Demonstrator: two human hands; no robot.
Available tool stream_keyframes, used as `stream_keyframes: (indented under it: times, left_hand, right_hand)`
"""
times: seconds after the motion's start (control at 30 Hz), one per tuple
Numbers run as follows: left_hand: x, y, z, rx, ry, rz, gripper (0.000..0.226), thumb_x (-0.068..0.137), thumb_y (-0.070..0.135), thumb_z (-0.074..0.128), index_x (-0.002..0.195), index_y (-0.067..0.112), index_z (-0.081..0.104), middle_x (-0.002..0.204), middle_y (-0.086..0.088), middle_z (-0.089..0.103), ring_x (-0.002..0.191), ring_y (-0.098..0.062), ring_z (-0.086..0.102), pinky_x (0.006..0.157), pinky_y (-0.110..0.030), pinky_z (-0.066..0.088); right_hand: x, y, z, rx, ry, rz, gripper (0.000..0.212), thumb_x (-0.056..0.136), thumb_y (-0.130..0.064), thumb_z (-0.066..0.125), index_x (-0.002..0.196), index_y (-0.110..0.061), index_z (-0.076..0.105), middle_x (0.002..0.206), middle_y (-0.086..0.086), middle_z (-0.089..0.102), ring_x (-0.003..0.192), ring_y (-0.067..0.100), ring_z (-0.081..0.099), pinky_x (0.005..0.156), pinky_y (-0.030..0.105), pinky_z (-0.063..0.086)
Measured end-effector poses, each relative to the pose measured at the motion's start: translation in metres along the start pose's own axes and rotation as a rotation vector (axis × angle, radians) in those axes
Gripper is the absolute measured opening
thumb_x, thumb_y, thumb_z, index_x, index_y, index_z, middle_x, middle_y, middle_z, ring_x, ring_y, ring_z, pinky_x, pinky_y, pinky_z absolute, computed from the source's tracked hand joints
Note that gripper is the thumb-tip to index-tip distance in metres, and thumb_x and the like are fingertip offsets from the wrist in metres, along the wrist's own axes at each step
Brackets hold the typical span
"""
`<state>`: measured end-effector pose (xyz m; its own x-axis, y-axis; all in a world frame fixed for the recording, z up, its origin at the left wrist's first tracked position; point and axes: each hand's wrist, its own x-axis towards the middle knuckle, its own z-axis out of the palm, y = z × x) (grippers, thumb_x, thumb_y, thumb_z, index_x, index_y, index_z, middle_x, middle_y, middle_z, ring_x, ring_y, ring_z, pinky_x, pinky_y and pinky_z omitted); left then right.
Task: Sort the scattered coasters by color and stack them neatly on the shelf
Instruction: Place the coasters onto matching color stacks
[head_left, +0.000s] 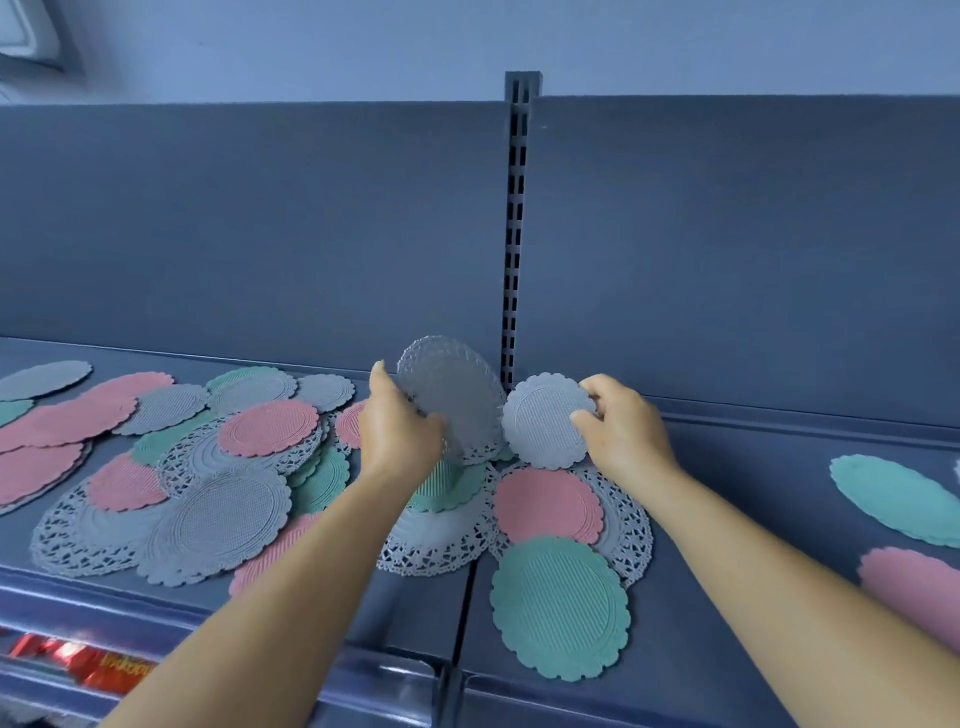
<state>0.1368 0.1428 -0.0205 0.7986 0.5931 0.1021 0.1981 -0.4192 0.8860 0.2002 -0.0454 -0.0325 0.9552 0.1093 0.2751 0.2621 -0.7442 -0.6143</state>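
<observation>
Grey, pink and teal scalloped coasters lie scattered over a grey shelf. My left hand grips a large grey lacy coaster, held upright and tilted near the shelf's back panel. My right hand pinches a smaller grey coaster by its right edge, lifted just above the pile. Below the hands lie a pink coaster on a grey lacy one, and a teal coaster near the front edge.
A slotted upright post splits the back panel. At the far right lie a teal stack and a pink stack. The left shelf holds several overlapping coasters. Red packaging shows on the shelf below.
</observation>
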Motion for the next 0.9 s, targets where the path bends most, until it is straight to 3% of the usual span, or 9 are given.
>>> stream_keyframes:
  times: [0.07,0.17,0.27,0.4,0.57,0.67,0.8,0.83,0.9]
  left_hand:
    - [-0.006,0.007,-0.004,-0.001,0.024,0.077,0.029,0.082,0.003,0.058,0.110,0.012,0.058,0.083,-0.003,0.064,0.056,-0.011,0.048,0.045,-0.022,0.036]
    - [-0.017,0.017,-0.008,-0.059,0.037,0.155,0.006,0.084,0.005,0.055,0.087,0.008,0.060,0.074,-0.004,0.062,0.051,-0.015,0.043,0.047,-0.024,0.035]
    - [-0.033,0.028,-0.012,-0.110,0.014,0.225,0.003,0.085,0.007,0.057,0.085,0.008,0.060,0.070,-0.003,0.058,0.052,-0.017,0.040,0.047,-0.024,0.033]
    - [-0.059,0.043,-0.009,-0.129,-0.053,0.322,0.006,0.085,0.007,0.058,0.084,0.012,0.063,0.071,-0.002,0.060,0.053,-0.015,0.041,0.049,-0.026,0.036]
    - [-0.088,0.055,0.007,-0.174,-0.156,0.378,0.011,0.087,0.007,0.057,0.087,0.016,0.062,0.070,0.003,0.060,0.056,-0.015,0.048,0.048,-0.024,0.040]
    - [-0.100,0.061,0.022,-0.187,-0.185,0.388,0.011,0.088,0.008,0.056,0.086,0.018,0.062,0.068,0.008,0.059,0.053,-0.011,0.048,0.048,-0.023,0.038]
    - [-0.118,0.074,0.048,-0.207,-0.240,0.393,0.012,0.089,0.009,0.056,0.088,0.019,0.063,0.069,0.010,0.061,0.048,-0.001,0.054,0.044,-0.014,0.042]
    - [-0.122,0.077,0.055,-0.221,-0.257,0.394,0.014,0.088,0.009,0.056,0.086,0.021,0.063,0.071,0.009,0.063,0.052,-0.001,0.058,0.048,-0.015,0.047]
    - [-0.128,0.082,0.073,-0.243,-0.289,0.387,0.017,0.087,0.009,0.057,0.083,0.025,0.063,0.076,0.005,0.067,0.069,-0.019,0.067,0.062,-0.031,0.056]
  right_hand:
    - [-0.008,-0.001,-0.008,0.051,0.041,-0.008,0.012,0.090,-0.014,0.051,0.100,-0.018,0.058,0.070,-0.007,0.053,0.062,0.013,0.048,0.050,0.025,0.031]
    - [-0.023,-0.003,-0.023,0.104,0.101,-0.005,0.011,0.089,-0.013,0.051,0.096,-0.017,0.059,0.073,0.001,0.059,0.064,0.019,0.049,0.053,0.026,0.034]
    - [-0.043,-0.005,-0.041,0.160,0.157,0.015,0.013,0.088,-0.012,0.052,0.096,-0.017,0.061,0.085,0.005,0.066,0.079,0.027,0.057,0.062,0.031,0.040]
    - [-0.072,0.001,-0.063,0.180,0.219,0.042,0.014,0.088,-0.011,0.052,0.097,-0.016,0.062,0.086,0.004,0.066,0.081,0.026,0.058,0.065,0.031,0.042]
    - [-0.107,0.023,-0.094,0.188,0.284,0.108,0.017,0.089,-0.011,0.050,0.099,-0.017,0.063,0.080,-0.001,0.064,0.070,0.018,0.053,0.057,0.025,0.038]
    - [-0.122,0.041,-0.112,0.195,0.312,0.144,0.018,0.089,-0.012,0.050,0.100,-0.017,0.064,0.086,0.007,0.067,0.078,0.026,0.057,0.059,0.026,0.038]
    - [-0.135,0.068,-0.139,0.207,0.329,0.197,0.021,0.090,-0.012,0.048,0.099,-0.021,0.065,0.089,0.009,0.069,0.066,0.029,0.057,0.053,0.025,0.037]
    - [-0.137,0.075,-0.145,0.204,0.336,0.206,0.021,0.090,-0.012,0.048,0.098,-0.022,0.065,0.089,0.008,0.070,0.072,0.030,0.061,0.055,0.026,0.039]
    - [-0.140,0.088,-0.157,0.185,0.349,0.202,0.020,0.090,-0.012,0.050,0.097,-0.021,0.066,0.088,0.005,0.070,0.084,0.029,0.064,0.060,0.026,0.043]
